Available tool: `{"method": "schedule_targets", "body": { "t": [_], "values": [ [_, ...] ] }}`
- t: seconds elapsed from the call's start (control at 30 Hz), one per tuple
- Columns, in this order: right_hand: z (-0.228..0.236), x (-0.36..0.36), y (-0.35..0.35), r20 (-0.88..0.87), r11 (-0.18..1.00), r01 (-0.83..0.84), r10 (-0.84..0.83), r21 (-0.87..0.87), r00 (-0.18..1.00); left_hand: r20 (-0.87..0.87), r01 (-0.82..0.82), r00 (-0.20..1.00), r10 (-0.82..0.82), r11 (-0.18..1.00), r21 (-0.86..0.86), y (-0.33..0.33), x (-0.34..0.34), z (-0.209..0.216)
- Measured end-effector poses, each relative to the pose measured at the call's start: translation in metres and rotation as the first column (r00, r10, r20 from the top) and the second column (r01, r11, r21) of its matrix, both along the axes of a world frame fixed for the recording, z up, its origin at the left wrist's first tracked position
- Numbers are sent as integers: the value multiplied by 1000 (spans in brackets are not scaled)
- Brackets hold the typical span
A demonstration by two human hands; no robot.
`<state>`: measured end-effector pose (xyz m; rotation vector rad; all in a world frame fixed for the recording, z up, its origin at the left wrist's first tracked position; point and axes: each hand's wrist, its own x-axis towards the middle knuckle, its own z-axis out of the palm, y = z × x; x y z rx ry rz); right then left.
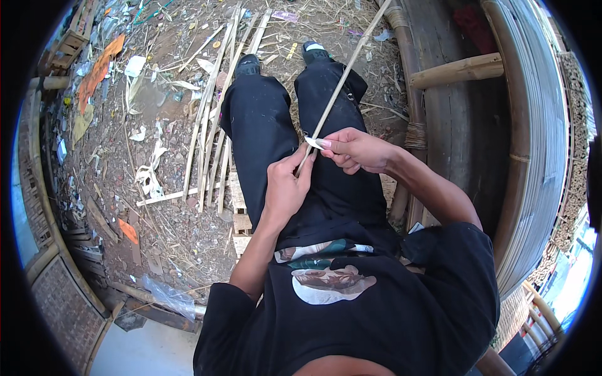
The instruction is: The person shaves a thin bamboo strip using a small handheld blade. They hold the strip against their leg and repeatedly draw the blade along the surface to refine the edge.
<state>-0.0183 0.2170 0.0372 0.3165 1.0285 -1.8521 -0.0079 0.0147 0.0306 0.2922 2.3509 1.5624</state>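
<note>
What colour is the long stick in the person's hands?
The stick is pale tan; it shows best in the head view, the only one here.

There are one left hand (287, 186), one right hand (365, 151), one held stick (344, 80) and two shoes (248, 65).

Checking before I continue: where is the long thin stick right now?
In the head view, the long thin stick slants from the top edge, right of centre, over the black right trouser leg into the left hand, beside the right hand.
</note>
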Motion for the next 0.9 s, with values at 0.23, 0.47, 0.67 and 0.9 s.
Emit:
{"method": "schedule_targets", "body": {
  "t": [0.23,0.47,0.67,0.9],
  "values": [
    [6,0,-6,-48,996,54,-51,72,998,-10,33,999,-33,999,2,-9,6,6],
    [3,-1,0,-44,981,176,-173,79,984,10,38,999,-38,998,-43,-19,13,18],
    [0,-19,29,-128,951,308,-303,24,944,105,43,994,-36,997,-65,-40,34,26],
    [10,2,3,-32,1000,12,-13,-28,999,183,37,982,-43,999,34,-29,23,17]
  ]
}}
